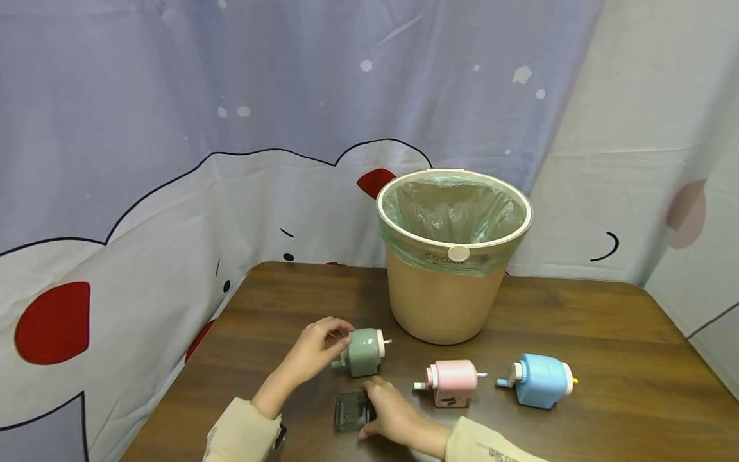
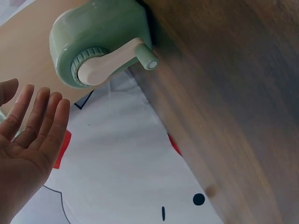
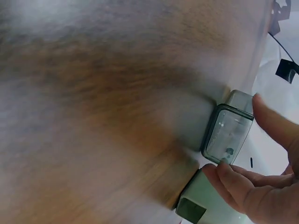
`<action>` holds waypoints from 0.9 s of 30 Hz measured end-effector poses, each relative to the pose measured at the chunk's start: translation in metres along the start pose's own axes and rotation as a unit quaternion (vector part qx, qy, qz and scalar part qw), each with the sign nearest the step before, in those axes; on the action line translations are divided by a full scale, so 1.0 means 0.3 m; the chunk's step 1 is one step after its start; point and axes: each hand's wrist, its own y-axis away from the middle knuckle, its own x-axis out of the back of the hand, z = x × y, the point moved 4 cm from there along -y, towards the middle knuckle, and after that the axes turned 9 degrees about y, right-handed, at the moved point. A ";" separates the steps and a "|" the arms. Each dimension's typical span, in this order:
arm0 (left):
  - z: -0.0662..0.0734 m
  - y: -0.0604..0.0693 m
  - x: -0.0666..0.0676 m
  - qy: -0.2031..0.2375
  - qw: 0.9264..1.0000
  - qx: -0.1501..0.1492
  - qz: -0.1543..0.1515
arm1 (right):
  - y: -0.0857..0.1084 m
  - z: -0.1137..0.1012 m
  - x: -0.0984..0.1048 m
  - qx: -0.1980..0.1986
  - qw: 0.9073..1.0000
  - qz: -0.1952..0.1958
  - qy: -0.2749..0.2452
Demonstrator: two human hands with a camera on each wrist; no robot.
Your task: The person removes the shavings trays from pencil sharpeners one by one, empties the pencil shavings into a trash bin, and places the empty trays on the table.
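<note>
Right hand (image 1: 392, 414) pinches the clear grey drawer (image 1: 348, 412), thumb on one side, fingertips on the opposite side, probably so the middle stays clear and the drawer level. Drawer sits between the hands, toward the desk's (image 1: 606, 333) near edge; can't tell if it touches the wood. Something small and dark shows in it, too blurred to name

Green sharpener (image 1: 365, 353) is just beyond it, farther from the near edge. Right wrist view shows a dark square slot (image 3: 191, 211) in its base, likely the drawer's seat. Left hand (image 1: 320, 350) is beside its crank (image 2: 110, 63), fingers straight, gripping nothing, perhaps ready to steady the body; contact can't be told

Pink sharpener (image 1: 454, 380) and blue sharpener (image 1: 541, 380) stand toward the right edge, cranks facing left like the green one. Lined bin (image 1: 444, 301) is near the far edge, presumably for shavings
</note>
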 end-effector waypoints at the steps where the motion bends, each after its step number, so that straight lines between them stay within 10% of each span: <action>1: 0.002 -0.001 -0.002 0.000 1.000 0.000 -0.002 | 0.002 0.003 0.001 -0.001 1.000 -0.004 -0.010; 15: 0.041 -0.024 -0.045 0.009 1.000 -0.017 -0.011 | 0.069 0.033 0.155 0.059 0.992 -0.018 -0.108; 27: 0.173 -0.071 -0.107 0.013 0.997 -0.063 -0.034 | 0.148 0.143 0.378 0.103 0.970 0.161 -0.147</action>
